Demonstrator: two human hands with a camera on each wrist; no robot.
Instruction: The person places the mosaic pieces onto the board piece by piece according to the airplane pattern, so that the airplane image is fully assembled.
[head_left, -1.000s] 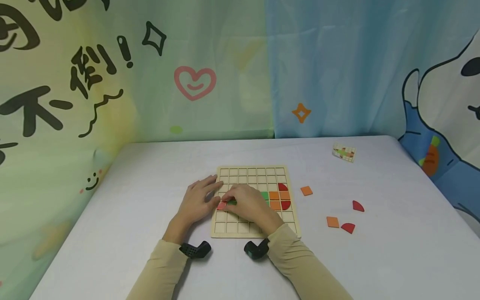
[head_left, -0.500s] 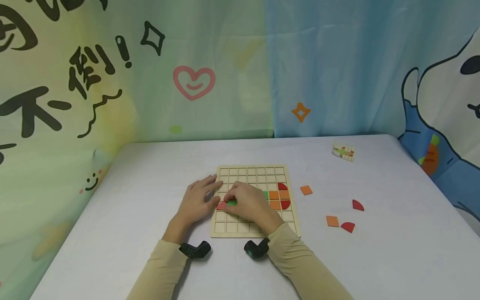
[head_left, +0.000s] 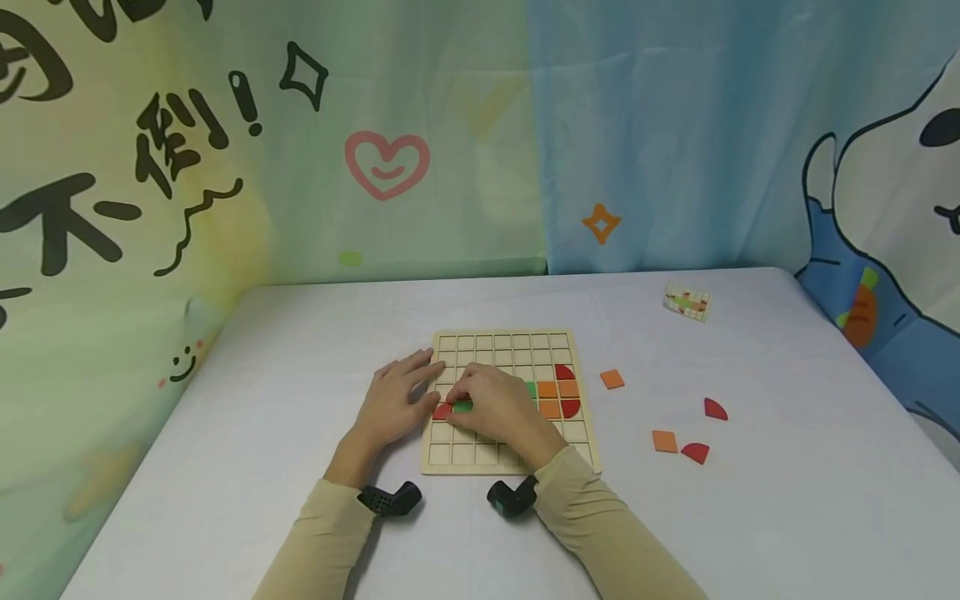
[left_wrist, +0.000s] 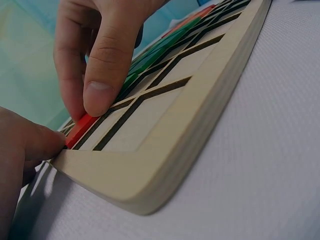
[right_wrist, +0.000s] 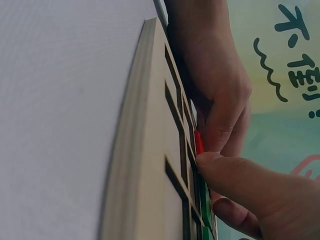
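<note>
On the table lies a wooden grid board (head_left: pixel 472 460) with square cells. My left hand (head_left: pixel 400 397) rests at its left edge, fingers extended, with the thumb touching the outer end of a red quarter-circle tile (head_left: pixel 440 412). Thumb and index finger of my right hand (head_left: pixel 501 407) pinch that red tile at its inner end, low in a left-side cell, as the left wrist view shows. Beside it a green tile (head_left: pixel 462 407) sits partly under the right hand. Further tiles beneath that hand are hidden.
Orange tiles (head_left: pixel 548 389) and two red quarter-circles (head_left: pixel 565 372) fill cells on the board's right side. Loose on the table lie orange squares (head_left: pixel 664 442) and red quarter-circles (head_left: pixel 695 452). A small pattern card (head_left: pixel 687 302) lies at the back right.
The red tile has turned from pale pink to deeper red, as if tilted flatter. The right fingers have shifted slightly, baring more of the green tile. The left hand stays put.
</note>
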